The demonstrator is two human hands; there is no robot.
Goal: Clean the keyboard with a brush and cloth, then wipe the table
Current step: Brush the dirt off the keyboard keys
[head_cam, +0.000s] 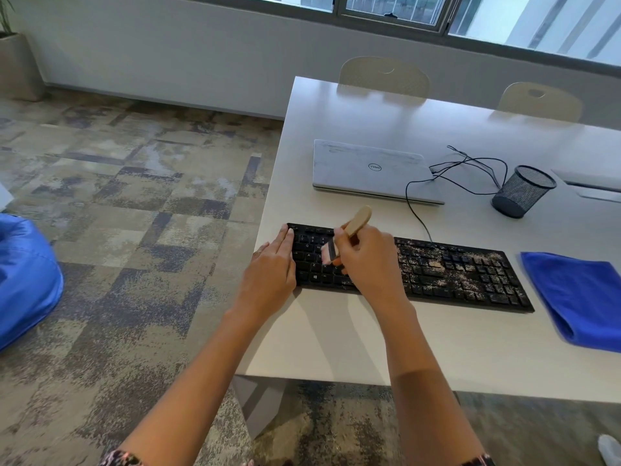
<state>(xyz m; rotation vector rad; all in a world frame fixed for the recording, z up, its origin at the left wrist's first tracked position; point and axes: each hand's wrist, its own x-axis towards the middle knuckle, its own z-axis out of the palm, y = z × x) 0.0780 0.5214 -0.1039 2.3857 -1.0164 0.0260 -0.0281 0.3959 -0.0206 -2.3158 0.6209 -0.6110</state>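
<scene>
While the right hand (pixel 366 264) curls round the tan handle of the brush (pixel 358 220), bristles down on the keys at the left part of the keyboard (pixel 453 274), the left hand (pixel 272 267) lies flat with fingers straight, pressing on the keyboard's left end to pin it. That's the brushing step, and it looks early: the keys under the hands appear dark and clean, but pale sandy grit covers the keyboard's middle and right half. To do this well, I'd say short strokes along each row, all in one direction toward the keyboard's right end, bristle tips worked into the gaps, and the flat hand holding firm so the board doesn't slide. Flicking hard could scatter grit across the top. The blue cloth (pixel 578 297) lies folded just beside the keyboard's right end, untouched, ready for the wipe. The keyboard sits on a pale table (pixel 369 344), near its left edge. Beyond the keyboard lies a closed silver laptop (pixel 369 169), a black cable (pixel 416 213) looping from the keyboard's back edge, and a mesh pen cup (pixel 522 193). Farther beyond stand two cream chairs (pixel 383 75), then a window (pixel 393 8). Left of the keyboard, off the table, patchwork carpet (pixel 134 196) and a blue beanbag (pixel 23 280).
</scene>
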